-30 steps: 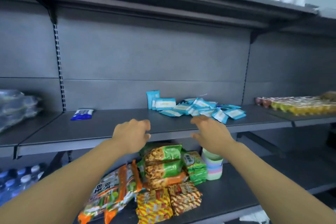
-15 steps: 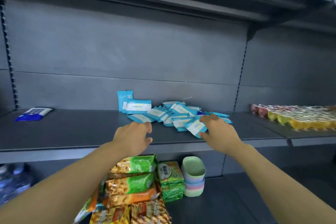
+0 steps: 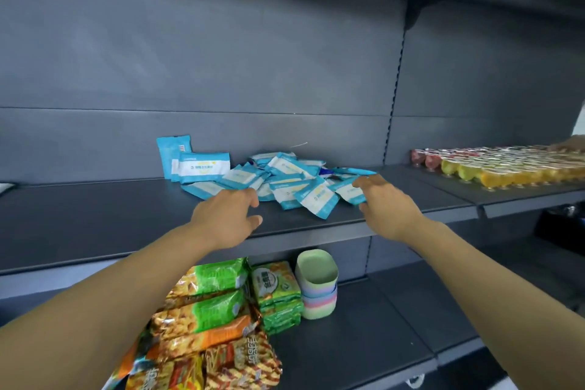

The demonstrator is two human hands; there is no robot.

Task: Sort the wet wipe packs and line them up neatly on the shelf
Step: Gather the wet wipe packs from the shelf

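A loose heap of several blue-and-white wet wipe packs lies on the dark grey shelf. Two packs stand upright against the back wall at the heap's left end. My left hand hovers over the shelf at the heap's left edge, fingers loosely bent, holding nothing. My right hand reaches to the heap's right edge, its fingertips touching a pack there; its fingers are relaxed and I see no clear grip.
Rows of jelly cups fill the shelf to the right. On the lower shelf lie snack bags, green packets and stacked pastel cups. Bare shelf stretches left of the heap.
The view has moved closer and to the right. Both hands have advanced over the shelf to the heap; the right hand now touches a pack at its right edge.
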